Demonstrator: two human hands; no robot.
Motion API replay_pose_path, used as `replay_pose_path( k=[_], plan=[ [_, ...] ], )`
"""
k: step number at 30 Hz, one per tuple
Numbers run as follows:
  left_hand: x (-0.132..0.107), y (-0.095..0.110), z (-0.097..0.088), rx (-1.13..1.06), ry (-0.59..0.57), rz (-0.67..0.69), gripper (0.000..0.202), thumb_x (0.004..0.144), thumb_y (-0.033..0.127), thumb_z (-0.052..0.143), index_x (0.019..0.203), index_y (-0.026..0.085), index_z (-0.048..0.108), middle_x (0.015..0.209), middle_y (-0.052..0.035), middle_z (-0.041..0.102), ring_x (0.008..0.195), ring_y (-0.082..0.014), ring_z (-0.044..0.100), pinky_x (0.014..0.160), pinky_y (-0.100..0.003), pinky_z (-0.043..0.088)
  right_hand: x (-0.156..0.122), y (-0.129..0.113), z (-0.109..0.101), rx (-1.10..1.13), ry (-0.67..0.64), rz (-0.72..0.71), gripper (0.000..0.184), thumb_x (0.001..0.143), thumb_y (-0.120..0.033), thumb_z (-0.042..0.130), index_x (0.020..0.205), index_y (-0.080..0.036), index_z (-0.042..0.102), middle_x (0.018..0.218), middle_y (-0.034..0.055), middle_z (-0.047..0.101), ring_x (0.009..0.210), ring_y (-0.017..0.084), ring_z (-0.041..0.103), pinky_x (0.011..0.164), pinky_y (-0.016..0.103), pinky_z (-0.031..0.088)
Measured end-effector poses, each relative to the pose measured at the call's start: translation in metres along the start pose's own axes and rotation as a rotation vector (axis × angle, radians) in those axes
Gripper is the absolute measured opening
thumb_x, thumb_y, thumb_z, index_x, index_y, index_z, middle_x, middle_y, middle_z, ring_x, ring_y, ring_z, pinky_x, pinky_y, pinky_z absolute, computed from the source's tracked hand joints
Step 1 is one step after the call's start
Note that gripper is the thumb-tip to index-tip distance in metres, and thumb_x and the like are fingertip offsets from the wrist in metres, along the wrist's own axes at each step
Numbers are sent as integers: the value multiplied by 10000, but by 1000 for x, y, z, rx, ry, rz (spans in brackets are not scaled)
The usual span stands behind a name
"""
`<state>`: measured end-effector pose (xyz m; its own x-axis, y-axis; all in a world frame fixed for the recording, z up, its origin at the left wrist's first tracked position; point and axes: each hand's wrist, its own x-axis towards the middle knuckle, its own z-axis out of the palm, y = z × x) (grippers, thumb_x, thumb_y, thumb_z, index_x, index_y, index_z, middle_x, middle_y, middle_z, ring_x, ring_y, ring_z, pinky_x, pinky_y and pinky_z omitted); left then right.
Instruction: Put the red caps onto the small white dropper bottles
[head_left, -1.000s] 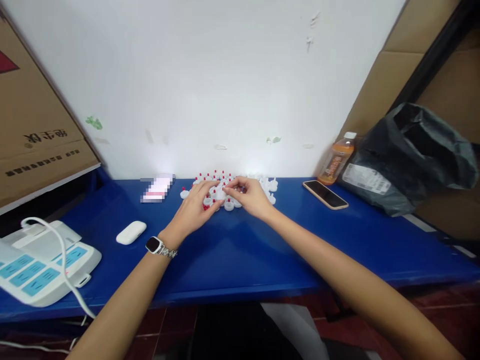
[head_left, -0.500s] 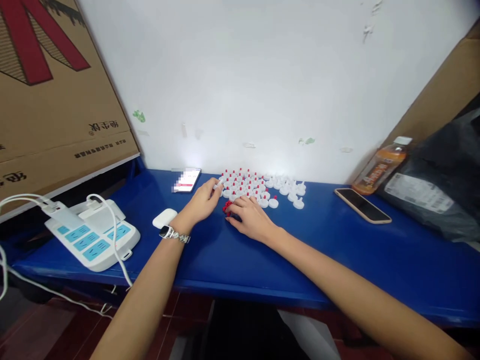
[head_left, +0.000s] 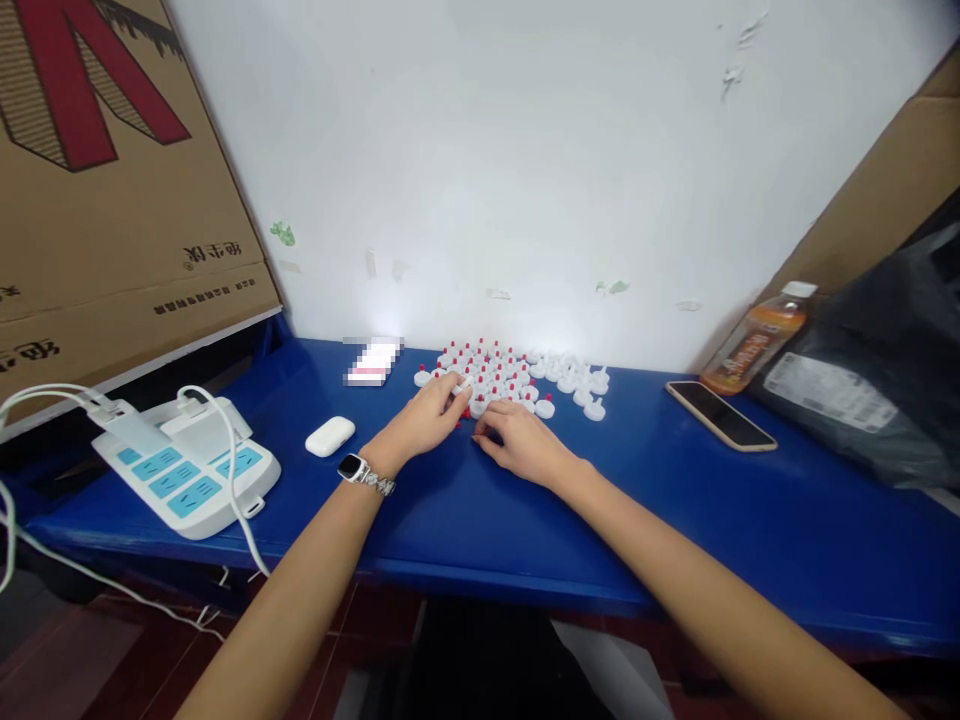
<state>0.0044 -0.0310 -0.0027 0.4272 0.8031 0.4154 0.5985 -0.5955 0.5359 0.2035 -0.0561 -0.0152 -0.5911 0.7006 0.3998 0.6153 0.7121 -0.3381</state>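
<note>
My left hand (head_left: 429,415), with a watch on its wrist, is closed on a white nozzle cap (head_left: 463,386) between thumb and fingers. Close by on the right, my right hand (head_left: 521,440) rests low over the table with its fingers curled in; what lies between the fingertips is hidden. Small red tips (head_left: 466,412) lie between the two hands, partly covered by them. Beyond the hands stand white nozzle caps with red tips (head_left: 498,380) in a close group. Farther right are several plain white nozzle caps (head_left: 568,382), some tilted.
On the blue table (head_left: 450,520), a white earphone case (head_left: 330,436) and a lit phone (head_left: 375,360) lie left. A power strip (head_left: 187,470) with cables sits at far left. At right are another phone (head_left: 721,416), a drink bottle (head_left: 757,340) and a dark plastic bag (head_left: 862,370).
My left hand has moved right, towards my right hand, still with a white cap. A red-tipped cap now shows where it was. My right hand has shifted slightly right, off the red tips.
</note>
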Motion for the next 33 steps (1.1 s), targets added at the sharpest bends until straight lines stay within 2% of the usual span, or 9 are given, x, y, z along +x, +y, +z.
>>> replay_pose_path(
  k=[3,6,8,10,13,18,25,33],
  plan=[
    [0,3,3,-11,-16,8,303,1037,432,347,886,210,486,878,-32,588,833,-196,559,775,-337,430,2,1,0,176,156,102,63,879,-177,624,843,-185,676,867,49,684,845,194,614,802,333,477],
    [0,10,7,3,-40,13,302,1035,434,349,896,211,497,874,-38,588,827,-202,554,766,-343,440,8,3,0,551,481,308,146,893,-332,632,904,-194,681,815,28,702,739,168,631,702,299,484],
    [-1,17,12,34,-51,63,295,1040,430,342,934,211,509,911,-48,598,875,-213,561,810,-358,451,12,3,1,759,678,388,242,862,-408,668,971,-193,686,813,29,716,748,174,650,695,298,494],
    [-3,24,17,94,-51,127,278,1047,408,329,979,209,512,963,-62,607,931,-225,562,857,-377,452,15,1,3,866,780,413,283,822,-433,705,963,-188,699,813,33,724,762,181,657,712,305,505],
    [-5,33,24,192,-51,166,253,1054,363,314,1011,201,504,1006,-77,614,955,-235,558,866,-396,451,16,-3,10,910,814,417,250,778,-422,747,848,-185,707,795,33,718,743,176,646,708,306,511],
    [-6,37,27,277,-37,152,241,1056,334,304,1001,195,493,1008,-87,613,939,-238,553,853,-408,460,15,-6,16,906,832,401,230,759,-398,777,767,-190,678,719,6,673,663,148,594,662,288,489],
    [-5,36,27,266,-16,129,222,1053,344,317,984,206,476,970,-76,587,933,-238,549,843,-409,469,13,4,11,817,922,395,254,767,-426,774,754,-186,690,718,7,666,653,142,569,656,284,470],
    [-6,33,31,274,12,159,233,1056,334,285,964,206,456,941,-79,560,890,-241,520,806,-419,474,14,-8,11,888,817,389,309,743,-483,784,714,-189,695,689,9,675,637,148,579,642,288,469]
  ],
)
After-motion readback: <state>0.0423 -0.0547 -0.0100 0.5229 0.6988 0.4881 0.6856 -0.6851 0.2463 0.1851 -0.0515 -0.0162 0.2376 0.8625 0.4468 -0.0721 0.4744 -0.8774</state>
